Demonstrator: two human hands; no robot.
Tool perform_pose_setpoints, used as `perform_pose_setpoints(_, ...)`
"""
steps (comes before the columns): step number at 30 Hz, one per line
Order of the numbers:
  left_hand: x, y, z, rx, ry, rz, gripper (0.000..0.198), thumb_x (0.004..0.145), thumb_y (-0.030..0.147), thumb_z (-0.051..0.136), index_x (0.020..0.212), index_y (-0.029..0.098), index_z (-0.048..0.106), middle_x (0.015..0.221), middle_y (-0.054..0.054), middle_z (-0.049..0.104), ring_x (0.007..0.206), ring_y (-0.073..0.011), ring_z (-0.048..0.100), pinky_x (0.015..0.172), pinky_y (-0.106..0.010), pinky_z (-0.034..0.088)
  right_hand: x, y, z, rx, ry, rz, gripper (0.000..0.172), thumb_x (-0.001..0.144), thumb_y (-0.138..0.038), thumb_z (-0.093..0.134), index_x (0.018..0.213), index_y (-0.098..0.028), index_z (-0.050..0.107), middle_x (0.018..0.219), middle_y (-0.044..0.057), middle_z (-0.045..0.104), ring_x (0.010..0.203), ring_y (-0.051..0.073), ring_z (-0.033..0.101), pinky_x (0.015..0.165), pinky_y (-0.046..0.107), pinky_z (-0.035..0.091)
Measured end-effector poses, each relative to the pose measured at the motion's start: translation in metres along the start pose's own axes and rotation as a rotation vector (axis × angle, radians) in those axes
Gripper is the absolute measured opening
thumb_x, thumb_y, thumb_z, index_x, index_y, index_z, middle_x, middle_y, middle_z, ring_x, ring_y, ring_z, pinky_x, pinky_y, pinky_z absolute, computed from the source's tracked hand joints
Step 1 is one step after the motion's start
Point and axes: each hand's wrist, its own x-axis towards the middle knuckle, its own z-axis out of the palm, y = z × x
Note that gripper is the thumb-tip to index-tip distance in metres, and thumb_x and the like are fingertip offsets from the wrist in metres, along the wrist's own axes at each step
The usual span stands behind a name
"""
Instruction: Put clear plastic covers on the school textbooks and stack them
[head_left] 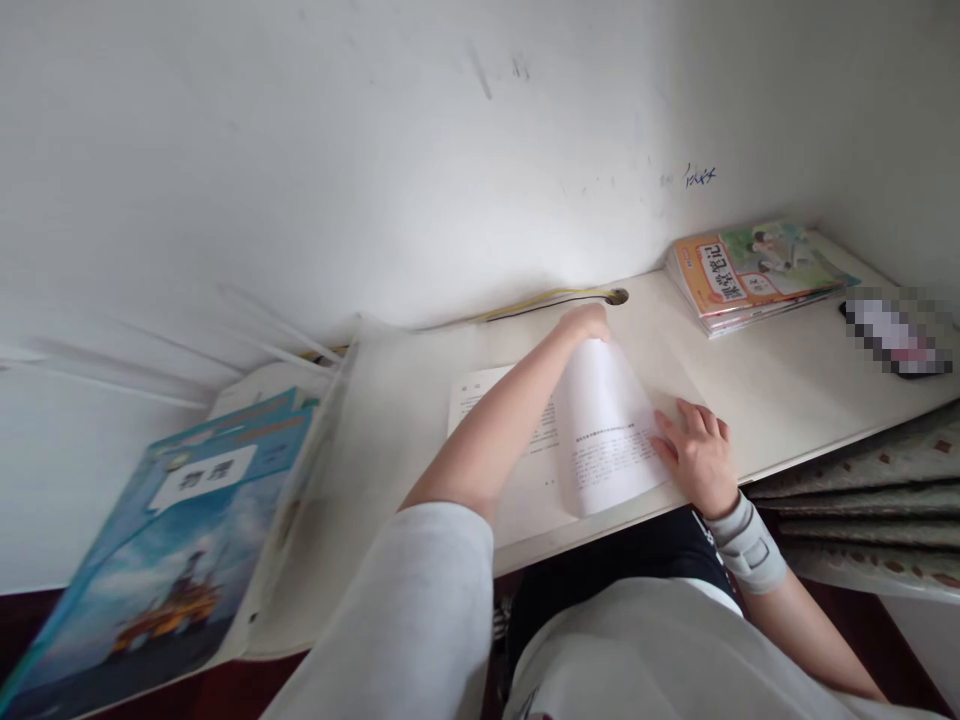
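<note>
An open book (517, 490) with printed text lies on the white desk in front of me. My left hand (587, 322) is closed at the top of a page (607, 410), which bends up in a curve. The left forearm covers part of the book's left side. Beside the page's right edge rests my right hand (701, 450), fingers apart and palm down, its thumb close to the paper. Whether the thumb touches the paper, I cannot tell. A grey strap (746, 545) wraps the right wrist.
Stacked books (757, 265) with an orange and green cover sit at the back right. A phone (896, 335), its screen blurred out, lies beside them. At the left stands a blue book (202, 540). Cables (555, 298) run along the wall to a desk hole (618, 297). Patterned fabric (870, 500) hangs right.
</note>
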Motion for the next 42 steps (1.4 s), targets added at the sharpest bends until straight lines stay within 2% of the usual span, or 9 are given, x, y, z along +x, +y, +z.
perform_pose_setpoints(13,-0.003,-0.006,0.012,-0.064,0.049,0.026,0.021,0.069,0.021,0.061,0.084,0.010,0.069,0.073,-0.007,0.066,0.075,-0.0211,0.063,0.065,-0.027,0.044,0.000,0.001,0.001,0.013,-0.007,-0.012,0.033,0.089,-0.039,0.048,0.118,-0.029,0.060,0.124,0.010,0.055,0.111,0.027,0.046,0.088,0.042,0.036)
perform_pose_setpoints(17,-0.005,0.000,0.023,-0.101,0.133,0.082,0.020,0.078,0.023,0.054,0.086,0.012,0.068,0.077,-0.005,0.067,0.073,-0.0162,0.061,0.065,-0.024,0.043,0.000,0.002,0.001,0.025,0.004,-0.016,0.041,0.090,-0.044,0.045,0.123,-0.022,0.056,0.123,0.012,0.057,0.111,0.027,0.048,0.091,0.041,0.035)
perform_pose_setpoints(22,-0.015,0.010,0.024,-0.087,0.326,0.091,0.028,0.089,0.027,0.041,0.107,0.014,0.059,0.106,-0.012,0.065,0.097,-0.0214,0.059,0.081,-0.031,0.043,0.001,0.003,0.001,0.027,0.045,-0.035,0.041,0.090,-0.044,0.044,0.120,-0.019,0.058,0.122,0.013,0.058,0.114,0.026,0.048,0.100,0.044,0.029)
perform_pose_setpoints(25,-0.051,0.006,0.021,-0.043,0.455,0.147,0.035,0.091,0.029,0.042,0.121,0.014,0.049,0.127,-0.015,0.053,0.118,-0.0261,0.047,0.094,-0.038,0.037,0.001,0.004,0.001,0.023,0.041,-0.038,0.038,0.090,-0.044,0.044,0.115,-0.020,0.061,0.122,0.013,0.059,0.115,0.026,0.048,0.100,0.044,0.030)
perform_pose_setpoints(27,-0.095,-0.002,0.030,0.039,0.506,0.311,0.038,0.091,0.032,0.044,0.123,0.013,0.047,0.129,-0.016,0.051,0.122,-0.0267,0.044,0.099,-0.040,0.035,0.001,0.004,0.001,0.028,0.034,-0.036,0.038,0.090,-0.043,0.044,0.116,-0.020,0.060,0.122,0.013,0.058,0.115,0.026,0.048,0.100,0.044,0.031)
perform_pose_setpoints(31,-0.199,-0.014,0.084,0.163,0.438,0.525,0.054,0.088,0.045,0.046,0.131,0.014,0.041,0.143,-0.017,0.038,0.134,-0.0328,0.030,0.103,-0.047,0.035,0.000,0.004,0.002,0.042,0.039,-0.039,0.036,0.090,-0.039,0.045,0.117,-0.020,0.060,0.124,0.013,0.058,0.117,0.026,0.048,0.100,0.046,0.032)
perform_pose_setpoints(34,-0.247,-0.013,0.131,0.208,0.479,0.479,0.050,0.089,0.028,0.045,0.135,0.011,0.037,0.146,-0.019,0.033,0.138,-0.0357,0.022,0.105,-0.052,0.033,-0.001,0.005,0.002,0.032,0.041,-0.047,0.035,0.091,-0.036,0.043,0.117,-0.020,0.061,0.124,0.013,0.058,0.118,0.026,0.048,0.101,0.045,0.033)
perform_pose_setpoints(37,-0.253,-0.008,0.158,0.210,0.586,0.387,0.048,0.086,0.006,0.038,0.133,0.011,0.042,0.144,-0.018,0.038,0.138,-0.0351,0.022,0.105,-0.054,0.033,-0.003,0.011,0.000,-0.012,0.008,-0.055,0.037,0.092,-0.035,0.042,0.120,-0.018,0.059,0.129,0.015,0.054,0.122,0.027,0.046,0.101,0.045,0.035)
perform_pose_setpoints(42,-0.231,-0.003,0.164,0.187,0.721,0.441,0.043,0.087,0.003,0.038,0.126,0.014,0.051,0.137,-0.016,0.048,0.136,-0.0348,0.026,0.102,-0.054,0.038,-0.007,0.033,-0.006,-0.095,-0.034,-0.027,0.040,0.093,-0.031,0.040,0.126,-0.014,0.054,0.134,0.020,0.049,0.127,0.030,0.043,0.099,0.048,0.038)
